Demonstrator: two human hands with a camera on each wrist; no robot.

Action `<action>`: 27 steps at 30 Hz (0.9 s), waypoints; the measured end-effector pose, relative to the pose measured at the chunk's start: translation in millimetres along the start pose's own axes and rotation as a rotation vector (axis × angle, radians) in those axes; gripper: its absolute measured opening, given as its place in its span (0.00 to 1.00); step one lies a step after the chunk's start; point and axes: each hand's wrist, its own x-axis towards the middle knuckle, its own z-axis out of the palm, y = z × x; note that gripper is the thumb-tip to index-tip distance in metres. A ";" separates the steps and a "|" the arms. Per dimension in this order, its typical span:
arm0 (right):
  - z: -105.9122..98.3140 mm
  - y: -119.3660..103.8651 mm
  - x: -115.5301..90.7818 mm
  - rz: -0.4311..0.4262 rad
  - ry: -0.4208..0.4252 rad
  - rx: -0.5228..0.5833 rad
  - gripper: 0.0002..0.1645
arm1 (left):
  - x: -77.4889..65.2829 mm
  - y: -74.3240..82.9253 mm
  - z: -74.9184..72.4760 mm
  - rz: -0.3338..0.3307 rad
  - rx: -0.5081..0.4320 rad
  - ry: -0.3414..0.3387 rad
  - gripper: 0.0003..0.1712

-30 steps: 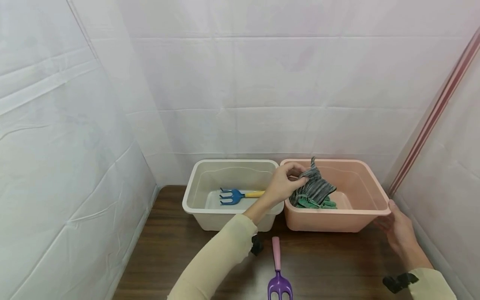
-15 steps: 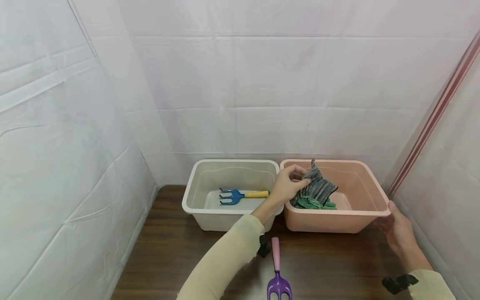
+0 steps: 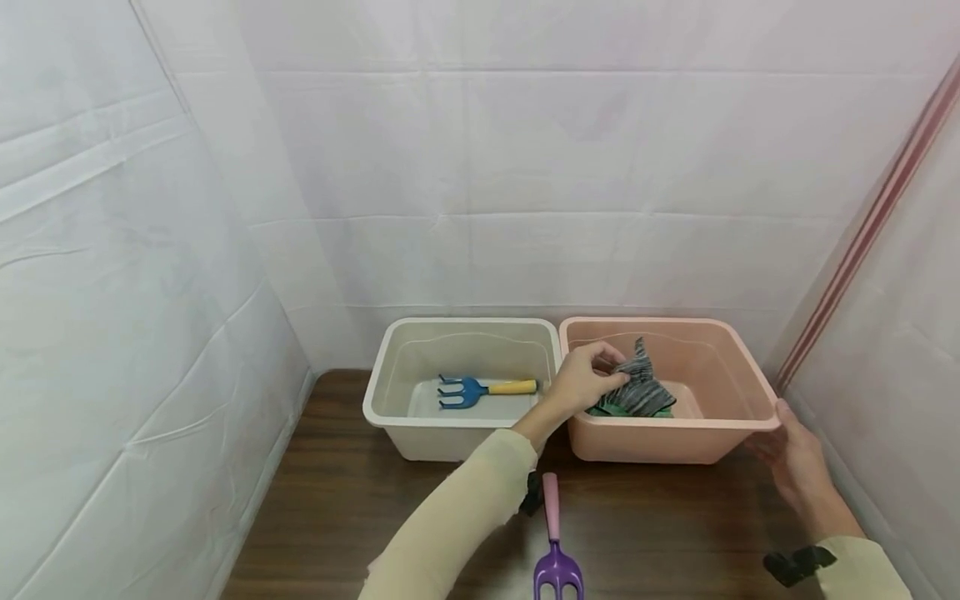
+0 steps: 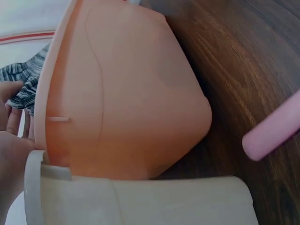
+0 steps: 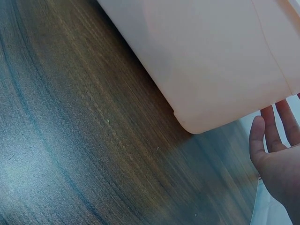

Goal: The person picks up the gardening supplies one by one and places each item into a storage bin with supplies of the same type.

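In the head view, my left hand (image 3: 581, 379) reaches over the near left corner of the pink bin (image 3: 645, 442). Its thumb and fingers pinch a grey-striped knit work glove (image 3: 643, 392), which has green parts underneath, low inside the bin. The left wrist view shows the glove's knit cuff (image 4: 30, 77) at the fingertips beyond the bin's rim. My right hand (image 3: 798, 462) holds the pink bin by its right end, thumb at the rim and fingers below it. In the right wrist view those fingers (image 5: 272, 131) reach up against the bin's end wall.
A white bin (image 3: 450, 422) stands close against the pink one's left side. Inside lies a blue hand rake (image 3: 468, 393) with a yellow handle. A purple hand fork (image 3: 557, 567) with a pink handle lies on the wooden table (image 3: 315, 517) in front. White sheeting (image 3: 465, 167) encloses the space.
My left hand has shifted slightly right and lowered the glove deeper into the pink bin. More of the rake's yellow handle now shows. The right hand stays at the rim.
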 end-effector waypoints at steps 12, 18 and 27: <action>-8.8 3.1 -0.1 -0.025 -0.056 0.027 0.42 | 1.2 -3.9 7.2 0.017 0.095 -0.054 0.08; -9.3 3.1 -0.6 -0.018 -0.051 0.024 0.43 | 2.7 -5.8 9.2 0.034 0.144 -0.056 0.07; -6.3 1.2 -1.5 0.005 -0.015 0.013 0.44 | 3.1 -5.1 9.5 0.043 0.152 -0.067 0.07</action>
